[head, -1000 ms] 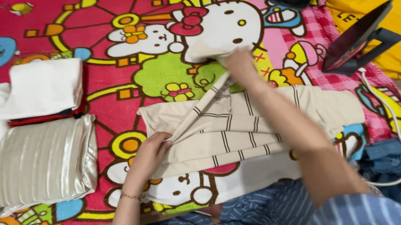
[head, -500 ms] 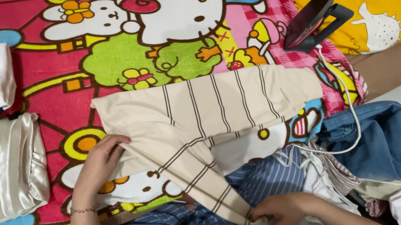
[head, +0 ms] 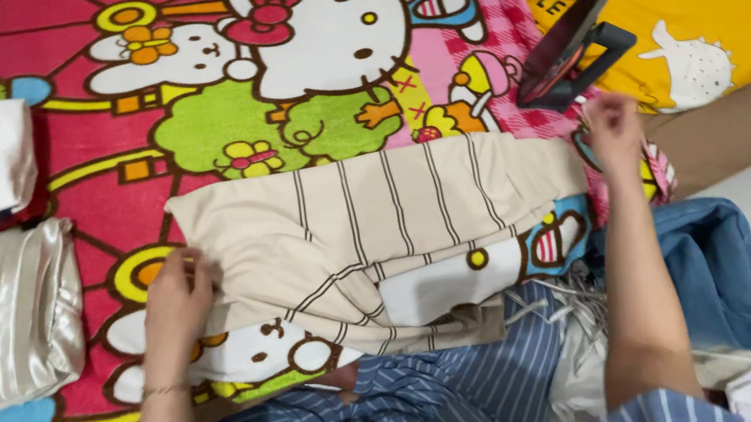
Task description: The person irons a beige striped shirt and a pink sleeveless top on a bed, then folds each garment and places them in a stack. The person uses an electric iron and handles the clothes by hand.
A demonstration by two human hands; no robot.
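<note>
Two hands: left hand [head: 176, 295] fingers pressed flat on striped shirt [head: 376, 216]; right hand [head: 613, 125] beside it, loosely curled, empty.

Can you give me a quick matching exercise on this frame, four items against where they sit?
Things:
1. beige striped garment
2. left hand
3. tablet on stand
4. satin folded cloth

Places:
A. far left edge of the blanket, below a white folded stack
B. pressing the garment's left edge
C. propped up at the upper right, by the yellow pillow
D. spread flat mid-blanket, in front of the person

Pairs: 1-D, 2-B, 3-C, 4-A
</note>
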